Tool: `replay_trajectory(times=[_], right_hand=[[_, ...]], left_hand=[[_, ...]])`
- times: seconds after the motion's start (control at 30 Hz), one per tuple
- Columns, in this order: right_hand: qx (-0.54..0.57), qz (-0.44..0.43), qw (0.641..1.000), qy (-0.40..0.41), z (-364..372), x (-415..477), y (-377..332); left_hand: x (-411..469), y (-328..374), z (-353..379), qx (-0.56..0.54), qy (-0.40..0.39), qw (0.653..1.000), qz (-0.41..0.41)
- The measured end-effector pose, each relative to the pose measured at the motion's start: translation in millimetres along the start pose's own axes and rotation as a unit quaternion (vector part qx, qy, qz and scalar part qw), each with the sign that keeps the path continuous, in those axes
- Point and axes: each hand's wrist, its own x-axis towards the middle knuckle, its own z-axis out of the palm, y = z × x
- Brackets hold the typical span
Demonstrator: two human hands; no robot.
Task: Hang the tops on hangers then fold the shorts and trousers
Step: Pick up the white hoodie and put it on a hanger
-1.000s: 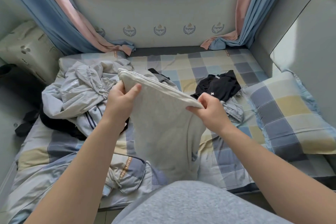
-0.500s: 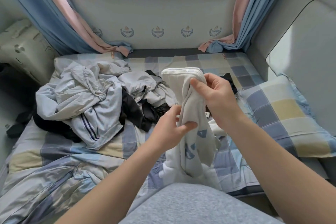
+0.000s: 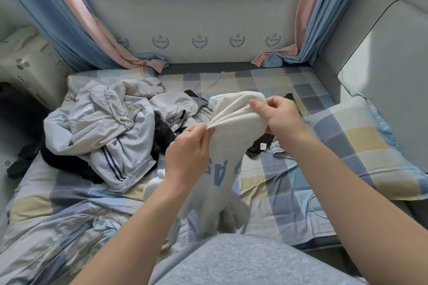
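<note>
My left hand (image 3: pixel 188 147) holds one edge of the cream top (image 3: pixel 234 132) in a small pinch, and my right hand (image 3: pixel 281 119) curls around its bunched upper part, in the centre of the frame above the checked sheet (image 3: pixel 278 183). I judge I should pull the hands apart to open this soft, thick knit, which hangs twisted with blue letters.

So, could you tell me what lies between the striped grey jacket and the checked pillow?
In the head view: the cream garment, held by the left hand and right hand, above a black garment.
</note>
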Motion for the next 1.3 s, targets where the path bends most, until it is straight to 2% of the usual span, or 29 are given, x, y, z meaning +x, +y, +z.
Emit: replay_trajectory(times=[0.1, 0.2, 0.3, 0.4, 0.57, 0.77, 0.9, 1.0, 1.1, 1.17, 1.23, 1.3], right_hand=[[0.017, 0.047, 0.999, -0.011, 8, 1, 15], [-0.027, 0.004, 0.999, -0.029, 18, -15, 29], [-0.055, -0.01, 0.99, -0.125, 35, -42, 47], [-0.039, 0.031, 0.974, -0.221, 61, -67, 64], [-0.064, 0.047, 0.983, -0.166, 85, -60, 89], [-0.196, 0.026, 0.969, -0.149, 66, -44, 100], [-0.15, 0.042, 0.978, -0.137, 44, -31, 92], [-0.046, 0.064, 0.993, -0.088, 33, -27, 81], [0.063, 0.09, 0.994, -0.021, 28, -27, 68], [0.113, 0.091, 0.989, 0.01, 26, -27, 57], [0.169, 0.084, 0.981, 0.033, 22, -28, 44], [0.233, 0.086, 0.968, 0.038, 15, -30, 32]], left_hand=[[8, -5, -9, -0.075, -0.006, 0.996, -0.056], [19, -11, -21, -0.166, 0.002, 0.98, -0.113], [26, -7, -30, -0.199, 0.023, 0.972, -0.126], [27, 6, -32, -0.246, 0.031, 0.96, -0.127], [28, 20, -38, -0.308, 0.032, 0.944, -0.11], [32, 12, -37, -0.308, 0.041, 0.939, -0.144], [41, -3, -35, -0.306, 0.05, 0.937, -0.159], [46, -15, -29, -0.307, -0.015, 0.938, -0.159], [26, -20, -10, -0.213, -0.067, 0.961, -0.165], [5, -21, 7, -0.187, -0.106, 0.966, -0.145], [-15, -27, 23, -0.165, -0.221, 0.947, -0.161], [-30, -34, 37, -0.145, -0.341, 0.909, -0.19]])
